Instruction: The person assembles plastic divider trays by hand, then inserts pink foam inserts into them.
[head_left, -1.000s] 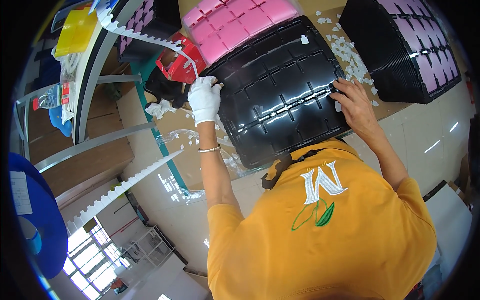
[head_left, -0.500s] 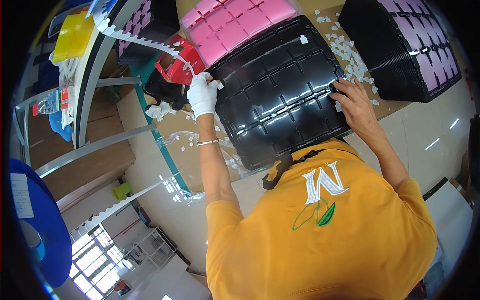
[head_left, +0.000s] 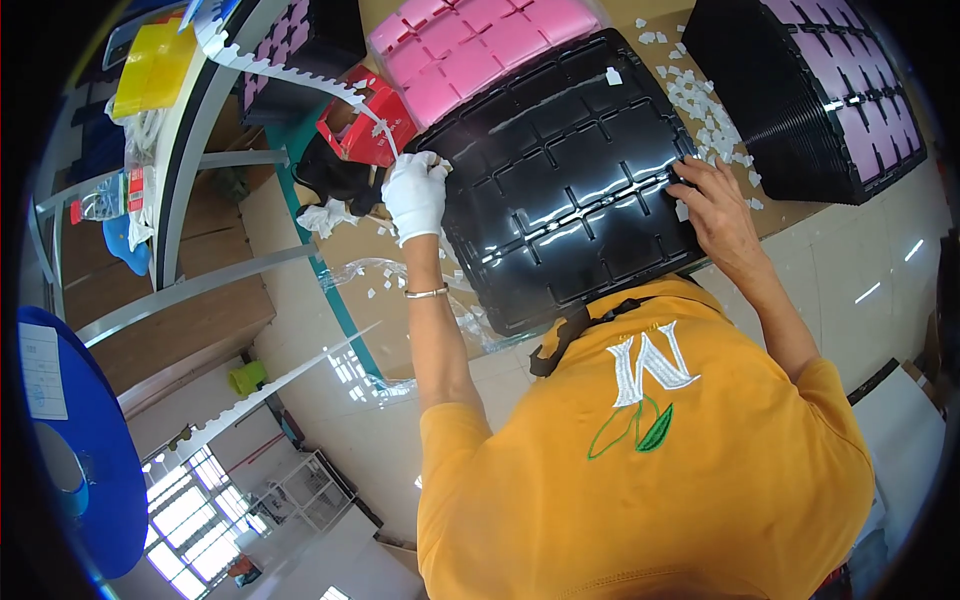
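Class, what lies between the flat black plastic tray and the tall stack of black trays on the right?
The head view shows small white scraps scattered on a brown surface between tray and stack.

The wide flat black plastic tray (head_left: 550,185) is shiny, with rows of crosses on it. The long thin white strip (head_left: 290,76) has a toothed pattern. The white cloth glove (head_left: 415,203) is plain. The pink plastic tray (head_left: 470,72) has crosses too. The open red cardboard box (head_left: 362,146) has white marks, and the yellow-orange cloth shirt (head_left: 620,515) has a green and white picture
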